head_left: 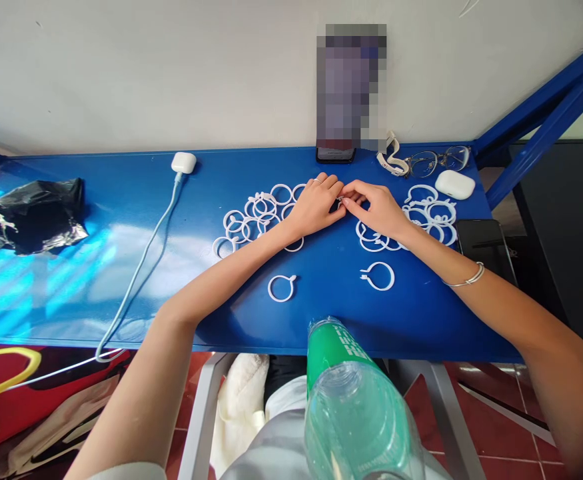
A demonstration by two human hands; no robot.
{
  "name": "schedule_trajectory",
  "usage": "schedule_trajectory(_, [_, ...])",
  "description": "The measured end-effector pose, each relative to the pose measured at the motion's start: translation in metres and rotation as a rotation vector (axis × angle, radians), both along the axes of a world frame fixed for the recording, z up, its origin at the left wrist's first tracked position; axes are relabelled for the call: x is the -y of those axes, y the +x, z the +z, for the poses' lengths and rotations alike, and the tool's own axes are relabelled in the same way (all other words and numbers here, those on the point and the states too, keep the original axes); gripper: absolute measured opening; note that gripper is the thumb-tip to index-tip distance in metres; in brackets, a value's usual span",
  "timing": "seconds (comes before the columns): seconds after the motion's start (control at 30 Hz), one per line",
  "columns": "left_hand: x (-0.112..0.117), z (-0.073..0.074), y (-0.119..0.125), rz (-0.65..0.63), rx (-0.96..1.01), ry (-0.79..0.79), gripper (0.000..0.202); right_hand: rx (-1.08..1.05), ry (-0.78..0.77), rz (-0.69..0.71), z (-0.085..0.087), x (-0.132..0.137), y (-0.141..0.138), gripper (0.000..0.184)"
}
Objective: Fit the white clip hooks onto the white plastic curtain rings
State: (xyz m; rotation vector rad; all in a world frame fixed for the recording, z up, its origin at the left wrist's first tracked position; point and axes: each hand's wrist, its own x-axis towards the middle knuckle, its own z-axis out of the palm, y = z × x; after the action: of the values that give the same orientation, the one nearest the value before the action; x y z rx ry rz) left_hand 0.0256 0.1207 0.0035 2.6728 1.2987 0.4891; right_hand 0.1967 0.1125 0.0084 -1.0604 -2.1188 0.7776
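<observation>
My left hand (316,203) and my right hand (378,208) meet at the middle of the blue table (121,220), fingertips pinched together on a small white ring (342,198) that is mostly hidden between them. Several white plastic rings (254,217) lie in a pile to the left of my left hand. Another pile of white rings (428,213) lies to the right of my right hand. Two single rings, one (281,288) and the other (378,275), rest nearer to me.
A phone (336,153) leans on the wall at the back. Glasses (438,160), a white strap and an earbud case (454,185) lie back right, a dark phone (484,243) at the right edge. A charger with cable (183,162), black foil (34,213), and a green-labelled bottle (351,400) close below me.
</observation>
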Motion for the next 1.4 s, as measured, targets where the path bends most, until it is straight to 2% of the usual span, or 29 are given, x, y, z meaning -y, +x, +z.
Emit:
schedule_trajectory(0.47, [0.0003,-0.0006,0.0002,0.005,0.023,-0.025,0.011,-0.019,-0.009,-0.009,-0.0016,-0.0019,0.0002,0.009])
schedule_trajectory(0.97, [0.0016,-0.0012,-0.0020,0.052,0.092,-0.038,0.033,-0.173,-0.015,-0.205,-0.0024,-0.0031,0.0013,0.017])
schedule_trajectory(1.4, [0.0015,-0.0006,-0.0019,0.035,0.110,-0.022,0.032,-0.171,-0.028,-0.179,0.0000,-0.0018,0.0007,0.019])
